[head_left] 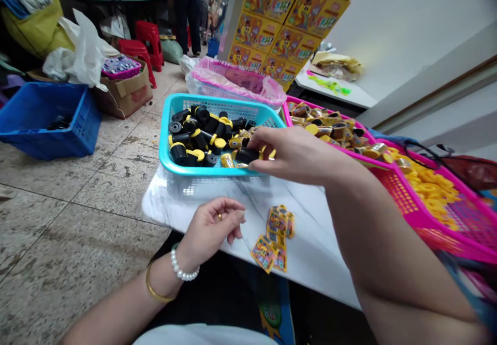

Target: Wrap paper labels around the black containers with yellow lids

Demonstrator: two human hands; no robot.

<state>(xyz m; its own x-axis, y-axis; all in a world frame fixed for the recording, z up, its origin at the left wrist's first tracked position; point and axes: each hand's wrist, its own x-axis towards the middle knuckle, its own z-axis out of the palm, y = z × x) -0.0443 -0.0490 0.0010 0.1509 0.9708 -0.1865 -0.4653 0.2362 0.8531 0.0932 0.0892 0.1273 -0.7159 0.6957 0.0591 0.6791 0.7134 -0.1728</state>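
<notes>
My right hand (281,151) reaches into the turquoise basket (182,169), its thumb and fingers around a black cylinder (246,154). The basket holds several black cylinders with yellow caps (200,139), and some with printed yellow wraps (227,160) near my fingers. Above the front edge of the white marbled table (306,221), my left hand (217,223) is closed, thumb and forefinger pinched together. Anything between those fingertips is too small to make out. To the right of my left hand, small printed yellow stickers (277,226) lie overlapping on the table.
Pink baskets on the right hold wrapped cylinders (337,130) and yellow plastic parts (423,187). Behind stand a pink-lined basket (236,78) and stacked yellow boxes (279,29). A blue crate (73,133), a cardboard box (130,94) and red stools (149,40) are left. A person (186,14) stands farther back.
</notes>
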